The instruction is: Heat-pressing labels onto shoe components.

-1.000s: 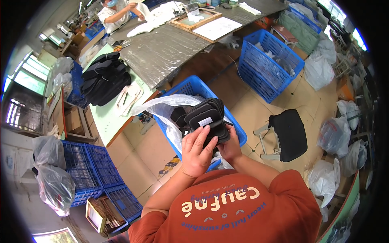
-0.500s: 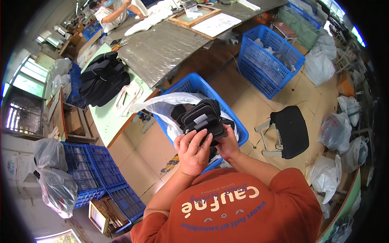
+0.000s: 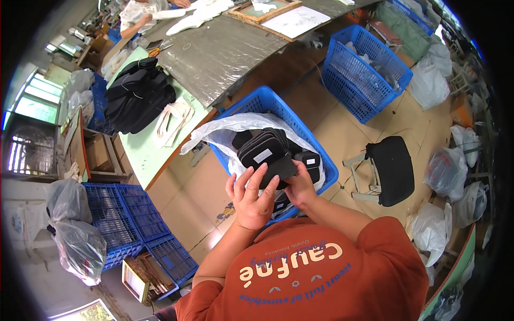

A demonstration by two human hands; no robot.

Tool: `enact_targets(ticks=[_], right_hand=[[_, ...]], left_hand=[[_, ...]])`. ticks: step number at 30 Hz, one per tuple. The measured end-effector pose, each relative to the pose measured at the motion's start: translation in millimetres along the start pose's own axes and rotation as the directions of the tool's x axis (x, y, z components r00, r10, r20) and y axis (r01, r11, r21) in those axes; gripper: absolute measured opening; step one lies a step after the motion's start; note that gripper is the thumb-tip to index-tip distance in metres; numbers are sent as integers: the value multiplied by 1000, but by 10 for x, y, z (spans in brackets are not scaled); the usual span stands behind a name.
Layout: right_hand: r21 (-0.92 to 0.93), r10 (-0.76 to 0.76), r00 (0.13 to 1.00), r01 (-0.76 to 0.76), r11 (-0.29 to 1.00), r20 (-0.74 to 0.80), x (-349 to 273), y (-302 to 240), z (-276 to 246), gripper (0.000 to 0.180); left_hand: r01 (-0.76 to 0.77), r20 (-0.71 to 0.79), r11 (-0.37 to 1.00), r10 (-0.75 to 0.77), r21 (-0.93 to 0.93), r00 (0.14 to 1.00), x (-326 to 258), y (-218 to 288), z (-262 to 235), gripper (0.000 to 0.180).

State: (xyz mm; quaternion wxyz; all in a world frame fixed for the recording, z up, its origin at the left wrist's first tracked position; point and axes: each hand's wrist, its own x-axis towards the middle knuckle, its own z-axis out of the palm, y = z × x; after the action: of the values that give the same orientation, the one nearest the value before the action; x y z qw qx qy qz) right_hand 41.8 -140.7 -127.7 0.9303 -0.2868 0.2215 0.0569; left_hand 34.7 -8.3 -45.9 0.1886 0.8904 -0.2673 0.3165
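1. since the frame a second ago, the stack of flat black foam pads [image 3: 266,155] has come a little lower and closer to the chest, and the left hand [image 3: 250,196] has spread its fingers wider against the near edge of the stack.
2. the left hand is open, palm pressed to the front of the stack with fingers fanned upward; it steadies the pads and does not clamp them.
3. the right hand [image 3: 299,184] is closed on the stack from the right side, thumb over the lower pad, and carries most of the weight.
4. the stack sits between both hands, held above the blue plastic mesh crate [image 3: 316,155] lined with a crumpled white plastic bag [image 3: 225,131]; more black pads [image 3: 309,160] lie inside the bag just beneath.
5. the top pad carries a small pale label [image 3: 262,155]; its print is too small to tell.
6. the step in hand looks like squaring up or counting a bundle lifted out of the crate.
7. the next move seems to call for a firmer two-sided hold, since the loose pads could fan out and slide back into the bag.
8. around the person: a green-topped workbench [image 3: 144,155] with a heap of black pieces [image 3: 136,96], a second blue crate [image 3: 364,72], and a black-seated stool [image 3: 393,168] on the floor.
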Motion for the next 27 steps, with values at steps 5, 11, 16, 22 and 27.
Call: enact_targets(ticks=[5, 11, 16, 22, 27], right_hand=[[48, 20, 1000, -21, 999, 19, 117, 170, 67, 50], [-78, 108, 988, -117, 990, -110, 259, 320, 181, 49], [-145, 275, 929, -316, 938, -246, 330, 333, 316, 59], [-366, 227, 913, -350, 862, -339, 678, 461, -14, 65], [-265, 209, 886, -337, 903, -413, 1061, 600, -186, 70]], left_hand=[[35, 42, 999, -34, -22, 999, 2, -196, -28, 34], [173, 158, 973, -149, -150, 976, -41, -628, 144, 36], [657, 282, 640, -596, -398, 752, -167, -1134, 538, 25], [791, 532, 559, -603, -250, 594, -186, -1845, 1223, 19], [599, 903, 796, -192, -85, 384, -157, -2583, 2342, 40]])
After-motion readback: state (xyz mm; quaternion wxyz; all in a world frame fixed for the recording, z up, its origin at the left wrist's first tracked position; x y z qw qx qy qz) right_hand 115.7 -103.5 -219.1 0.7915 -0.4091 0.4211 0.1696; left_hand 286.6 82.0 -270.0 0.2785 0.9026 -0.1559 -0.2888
